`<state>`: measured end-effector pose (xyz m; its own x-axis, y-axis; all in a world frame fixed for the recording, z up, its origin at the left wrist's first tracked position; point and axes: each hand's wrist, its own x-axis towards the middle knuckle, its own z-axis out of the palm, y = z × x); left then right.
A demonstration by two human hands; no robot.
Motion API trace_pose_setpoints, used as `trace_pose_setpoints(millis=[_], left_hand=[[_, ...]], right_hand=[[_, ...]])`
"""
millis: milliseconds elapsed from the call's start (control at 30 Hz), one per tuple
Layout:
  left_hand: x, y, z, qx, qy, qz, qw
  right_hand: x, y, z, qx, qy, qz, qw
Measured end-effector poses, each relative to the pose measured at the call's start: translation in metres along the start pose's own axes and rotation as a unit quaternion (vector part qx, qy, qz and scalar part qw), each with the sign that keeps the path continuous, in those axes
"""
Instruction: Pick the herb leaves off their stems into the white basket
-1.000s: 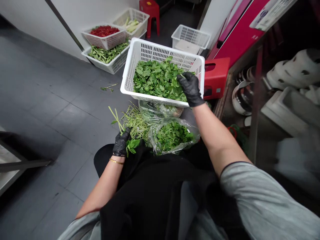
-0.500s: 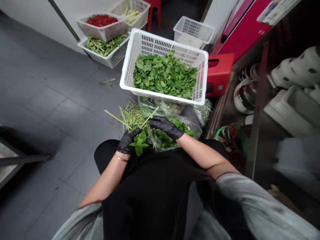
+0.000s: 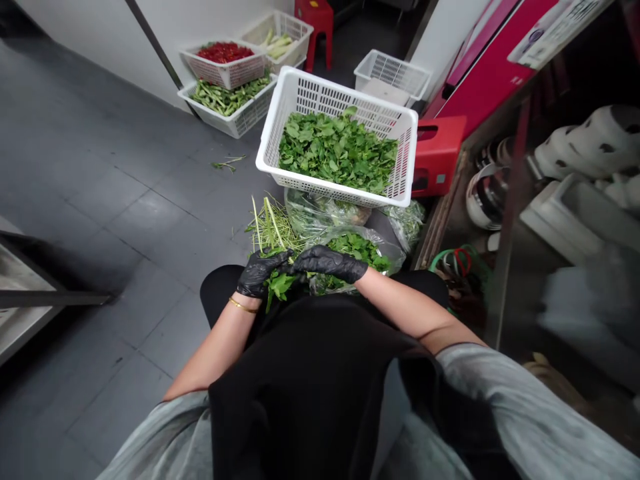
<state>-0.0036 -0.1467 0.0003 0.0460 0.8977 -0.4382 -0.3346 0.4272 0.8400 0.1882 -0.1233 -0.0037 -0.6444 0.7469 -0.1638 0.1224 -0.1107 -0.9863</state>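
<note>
My left hand [image 3: 263, 273], in a black glove, is closed around a sprig of leafy greens [image 3: 279, 285]. Leaves hang below its fingers, and long pale stems rise above it. My right hand [image 3: 327, 261], gloved too, meets it from the right with fingertips pinched at the sprig; what lies exactly between them is partly hidden. Behind my left hand lies a heap of bare stems [image 3: 277, 223] on the floor. Under my right hand sits an open clear plastic bag of greens [image 3: 357, 248]. Beyond stands a white plastic basket [image 3: 337, 190] holding picked leaves [image 3: 340, 150].
At the back left are stacked baskets of red chillies [image 3: 225, 52] and cut green vegetables [image 3: 227, 99]. A red stool [image 3: 440, 153] stands right of the large basket. Metal shelving [image 3: 510, 220] with crockery runs along the right. A few stems [image 3: 229, 163] lie on the grey floor.
My right hand has come down and closer to my left. The stem that slanted up beside its fingers no longer shows there. The left hand's stems now point more upright. The view has shifted slightly.
</note>
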Motion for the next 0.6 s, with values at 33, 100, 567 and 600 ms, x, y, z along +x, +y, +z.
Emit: trace_pose_setpoints(millis=[33, 100, 567, 600], left_hand=[[-0.002, 0.002, 0.002, -0.002, 0.005, -0.008, 1.000], [-0.006, 0.005, 0.005, -0.003, 0.014, -0.021, 1.000], [-0.004, 0.017, -0.015, -0.008, 0.037, -0.030, 0.999], [-0.005, 0.020, -0.016, -0.028, 0.015, -0.052, 0.998]], right_hand=[[-0.004, 0.004, 0.004, 0.036, -0.001, 0.022, 0.999], [-0.009, 0.010, 0.009, 0.076, 0.024, 0.063, 0.995], [-0.003, -0.021, 0.001, -0.212, -0.018, 0.016, 0.977], [0.003, -0.024, -0.005, -0.241, -0.014, 0.021, 0.970]])
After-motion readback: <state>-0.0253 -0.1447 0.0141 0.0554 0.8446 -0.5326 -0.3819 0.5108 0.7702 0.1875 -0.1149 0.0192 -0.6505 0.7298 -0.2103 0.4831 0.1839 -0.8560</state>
